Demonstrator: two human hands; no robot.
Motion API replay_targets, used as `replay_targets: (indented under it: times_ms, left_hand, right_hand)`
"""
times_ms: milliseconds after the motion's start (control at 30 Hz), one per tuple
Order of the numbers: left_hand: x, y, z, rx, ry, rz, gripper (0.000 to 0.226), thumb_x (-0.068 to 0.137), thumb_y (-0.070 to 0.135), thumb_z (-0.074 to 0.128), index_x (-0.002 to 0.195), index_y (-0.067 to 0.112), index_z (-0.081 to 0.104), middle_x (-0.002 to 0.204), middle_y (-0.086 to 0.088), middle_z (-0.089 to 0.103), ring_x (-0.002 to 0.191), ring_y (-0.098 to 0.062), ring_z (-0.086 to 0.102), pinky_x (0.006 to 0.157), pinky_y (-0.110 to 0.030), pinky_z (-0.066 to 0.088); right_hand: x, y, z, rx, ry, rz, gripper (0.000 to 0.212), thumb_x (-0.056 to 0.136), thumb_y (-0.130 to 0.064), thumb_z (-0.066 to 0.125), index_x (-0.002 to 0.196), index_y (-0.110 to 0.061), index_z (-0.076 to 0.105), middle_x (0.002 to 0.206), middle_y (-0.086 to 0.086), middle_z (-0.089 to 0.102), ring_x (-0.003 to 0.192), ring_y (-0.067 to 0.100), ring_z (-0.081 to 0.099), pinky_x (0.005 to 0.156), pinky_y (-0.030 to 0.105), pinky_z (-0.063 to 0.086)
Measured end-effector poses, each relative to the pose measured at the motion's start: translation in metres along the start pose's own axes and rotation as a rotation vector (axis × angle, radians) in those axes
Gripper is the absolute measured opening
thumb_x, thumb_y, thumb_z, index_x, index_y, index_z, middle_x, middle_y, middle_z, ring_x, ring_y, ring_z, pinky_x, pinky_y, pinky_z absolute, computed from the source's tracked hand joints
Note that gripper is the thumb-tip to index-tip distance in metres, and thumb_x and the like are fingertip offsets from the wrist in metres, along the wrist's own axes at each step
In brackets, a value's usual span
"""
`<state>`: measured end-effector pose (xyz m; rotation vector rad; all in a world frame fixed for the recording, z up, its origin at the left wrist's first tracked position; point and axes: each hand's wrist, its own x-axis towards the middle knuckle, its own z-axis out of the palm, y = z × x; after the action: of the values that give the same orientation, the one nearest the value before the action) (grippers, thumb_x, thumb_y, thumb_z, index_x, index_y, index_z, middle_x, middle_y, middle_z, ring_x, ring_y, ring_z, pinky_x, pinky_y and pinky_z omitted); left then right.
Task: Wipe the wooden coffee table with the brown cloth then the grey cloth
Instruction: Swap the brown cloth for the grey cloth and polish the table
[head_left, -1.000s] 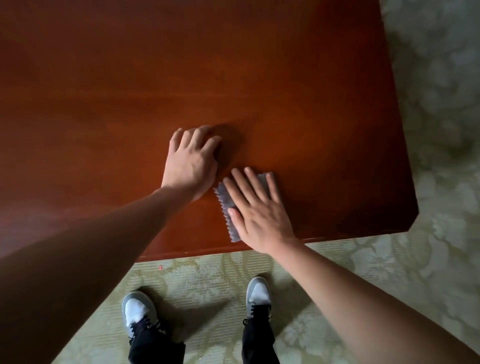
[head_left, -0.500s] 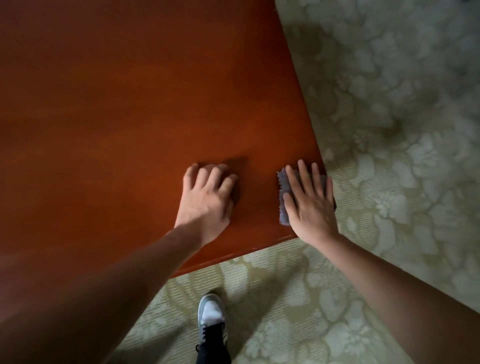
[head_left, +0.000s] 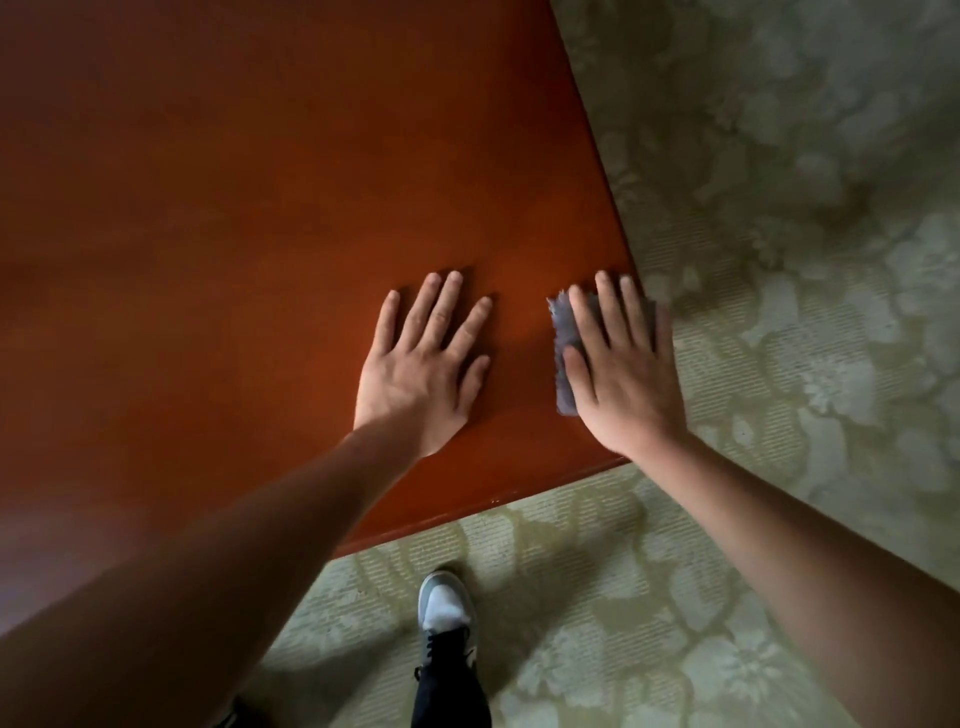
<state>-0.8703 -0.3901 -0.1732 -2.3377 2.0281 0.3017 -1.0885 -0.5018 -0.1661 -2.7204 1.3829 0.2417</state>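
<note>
The grey cloth (head_left: 562, 325) lies flat on the table (head_left: 260, 208), a bit right of the middle of the frame; it sits right at the table's right edge, near the lower corner. The right hand (head_left: 628, 384) lies on top of it with straight fingers; it presses the cloth down and does not curl round it; only a strip of cloth shows at the left of the hand. I think the cloth could slip off the edge and drop onto the carpet (head_left: 779, 260); part of the hand hangs past the edge, so a hard push to the right would do it. The left hand (head_left: 421, 384) lies flat on the bare wood just beside, fingers straight and spread, holding nothing; both arms reach up from the bottom of the frame. One shoe (head_left: 447, 608) stands on the carpet below the table; the brown cloth is not in the picture.
</note>
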Motion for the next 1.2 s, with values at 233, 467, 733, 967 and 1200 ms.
replay_targets:
  times_ms: [233,467,733,967,1200]
  left_hand:
    - [-0.020,-0.033,-0.003,-0.027,-0.043,0.063,0.066,0.107,0.057,0.013,0.167,0.031,0.009,0.176,-0.008,-0.002,0.163,-0.025,-0.004,0.129,-0.055,0.003]
    - [-0.173,-0.170,0.008,-0.084,0.066,-0.403,0.061,0.107,0.052,0.033,0.162,0.026,0.033,0.173,-0.008,0.022,0.161,-0.027,0.017,0.128,-0.057,0.011]
    - [-0.334,-0.304,0.028,-0.214,0.144,-1.330,0.068,0.103,0.060,0.020,0.166,0.032,0.022,0.176,-0.004,0.010,0.162,-0.023,0.005,0.128,-0.060,0.006]
    - [-0.332,-0.305,0.037,-0.214,0.205,-1.377,0.065,0.105,0.055,0.020,0.166,0.032,0.018,0.176,-0.004,0.008,0.162,-0.022,0.003,0.127,-0.060,0.000]
    - [-0.346,-0.344,0.029,-0.326,0.180,-1.528,0.068,0.103,0.062,0.018,0.166,0.036,0.012,0.176,0.001,-0.001,0.162,-0.022,-0.009,0.125,-0.061,-0.011]
  right_hand:
    - [-0.053,-0.028,0.008,-0.045,-0.032,0.002,0.067,0.108,-0.049,0.019,0.166,-0.015,0.021,0.173,0.015,0.019,0.160,0.035,0.014,0.126,0.064,0.014]
    - [-0.065,-0.109,0.010,-0.039,-0.093,-0.143,0.068,0.108,-0.050,0.017,0.166,-0.015,0.018,0.174,0.015,0.011,0.161,0.034,0.007,0.125,0.066,0.011]
    - [-0.072,-0.314,0.005,0.050,-0.095,-0.401,0.073,0.104,-0.054,0.023,0.164,-0.013,0.026,0.171,0.016,0.018,0.160,0.036,0.015,0.124,0.067,0.011]
    - [-0.072,-0.503,0.010,0.090,-0.079,-0.523,0.071,0.106,-0.054,0.028,0.167,-0.020,0.017,0.175,0.010,0.010,0.162,0.031,0.006,0.124,0.067,0.005]
    - [-0.080,-0.435,0.012,-0.020,-0.060,-0.577,0.066,0.108,-0.054,0.023,0.167,-0.024,0.019,0.175,0.005,0.012,0.162,0.030,0.010,0.126,0.062,0.010]
